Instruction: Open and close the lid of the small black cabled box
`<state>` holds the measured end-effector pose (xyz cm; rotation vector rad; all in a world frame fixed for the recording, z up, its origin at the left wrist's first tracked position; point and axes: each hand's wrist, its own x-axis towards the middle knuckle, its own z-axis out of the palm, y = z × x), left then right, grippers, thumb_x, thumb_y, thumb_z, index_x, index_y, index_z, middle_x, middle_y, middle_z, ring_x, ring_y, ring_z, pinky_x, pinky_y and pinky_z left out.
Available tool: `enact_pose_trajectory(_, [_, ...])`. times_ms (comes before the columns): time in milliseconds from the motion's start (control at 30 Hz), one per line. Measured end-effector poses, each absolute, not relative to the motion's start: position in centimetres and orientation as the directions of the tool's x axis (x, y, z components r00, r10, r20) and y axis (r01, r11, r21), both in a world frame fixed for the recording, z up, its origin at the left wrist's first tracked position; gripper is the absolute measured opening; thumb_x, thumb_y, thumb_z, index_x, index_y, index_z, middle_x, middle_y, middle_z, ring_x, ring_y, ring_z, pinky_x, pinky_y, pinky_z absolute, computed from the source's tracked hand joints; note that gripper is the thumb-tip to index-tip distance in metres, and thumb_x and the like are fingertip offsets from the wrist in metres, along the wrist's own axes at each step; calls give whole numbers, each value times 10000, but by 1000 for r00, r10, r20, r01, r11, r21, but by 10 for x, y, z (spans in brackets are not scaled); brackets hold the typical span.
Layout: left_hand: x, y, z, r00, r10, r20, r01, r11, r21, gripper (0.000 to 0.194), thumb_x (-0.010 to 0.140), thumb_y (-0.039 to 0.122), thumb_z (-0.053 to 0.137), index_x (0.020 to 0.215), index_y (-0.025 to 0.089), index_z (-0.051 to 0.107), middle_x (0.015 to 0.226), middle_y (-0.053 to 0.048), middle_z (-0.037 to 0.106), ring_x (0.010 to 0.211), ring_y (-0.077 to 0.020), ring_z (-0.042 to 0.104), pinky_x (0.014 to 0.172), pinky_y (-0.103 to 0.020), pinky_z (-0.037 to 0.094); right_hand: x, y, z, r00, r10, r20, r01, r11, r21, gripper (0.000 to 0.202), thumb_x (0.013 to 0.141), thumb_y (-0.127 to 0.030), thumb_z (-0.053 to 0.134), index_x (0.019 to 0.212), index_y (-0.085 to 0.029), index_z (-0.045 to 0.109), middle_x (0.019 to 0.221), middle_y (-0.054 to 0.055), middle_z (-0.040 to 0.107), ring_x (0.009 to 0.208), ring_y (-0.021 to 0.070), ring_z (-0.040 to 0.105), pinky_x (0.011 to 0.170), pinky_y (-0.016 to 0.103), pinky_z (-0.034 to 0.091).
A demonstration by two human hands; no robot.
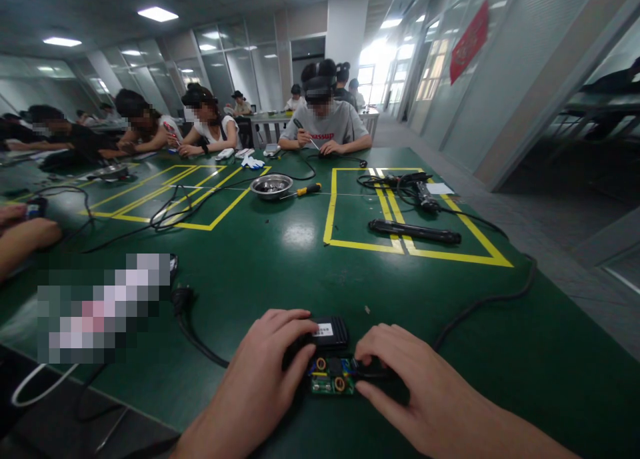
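Electronics workshop in an office-like room

A green table (235, 272) is marked with yellow tape (329, 227) and strewn with cables (493, 300), a screwdriver (309, 189) and a circuit board (330, 377); glass walls (239, 69) are seen behind

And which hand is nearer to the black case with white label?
Left. The left hand lies over the left end of the black case; the right hand is apart, to its right.

Metal bowl (270, 195) on green table (300, 279), yellow-black screwdriver (310, 189) just beside it. Black bar (425, 233) lying across yellow tape lines (330, 212). White-blue gloves (253, 162) farther back. Person (333, 120) seated opposite. Red banner (470, 42) on right-hand wall (525, 79).
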<state>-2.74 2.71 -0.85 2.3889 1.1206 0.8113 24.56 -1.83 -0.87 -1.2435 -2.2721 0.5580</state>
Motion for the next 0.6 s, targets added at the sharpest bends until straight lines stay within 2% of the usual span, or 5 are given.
enact_pose_trajectory(100, [-31,20,-5,489,772,406,574,-636,516,285,1069,151,639,1223,307,821,1428,-89,781,1236,-302,778,1045,-479,675,246,-18,-11,-492,843,216,662,524,-536,220,961,-51,715,1062,-245,689,1034,40,790,911,259,746,831,416,590])
enact_pose_trajectory(267, [-40,5,0,552,741,382,540,-667,513,179,1059,161,672,1150,273,779,1095,-51,804,953,-232,795,818,-311,669,248,-18,-15,-482,834,269,635,544,-548,257,937,-30,742,1069,-246,699,986,15,790,851,225,760,757,347,573])
enact_pose_trajectory(400, [-43,3,-1,617,695,369,515,-711,479,154,1094,168,664,1139,269,770,989,-23,802,852,-205,789,698,-264,620,250,-17,-18,-482,818,315,597,569,-565,227,958,-46,740,1074,-237,700,968,15,796,838,202,774,720,301,574])
enact_pose_trajectory(500, [-44,4,-2,606,671,428,492,-738,461,171,1126,180,634,1128,263,783,978,-24,802,830,-193,785,684,-257,607,250,-17,-14,-483,797,362,584,602,-545,178,988,-80,717,1088,-226,701,970,30,801,832,206,773,717,306,587])
enact_pose_trajectory(600, [-45,4,-2,584,676,450,468,-733,494,224,1125,154,611,1169,261,804,996,-33,803,845,-181,786,727,-247,622,250,-18,-8,-480,789,383,566,612,-552,154,1025,-90,627,1076,-221,689,961,46,787,827,206,762,721,313,596])
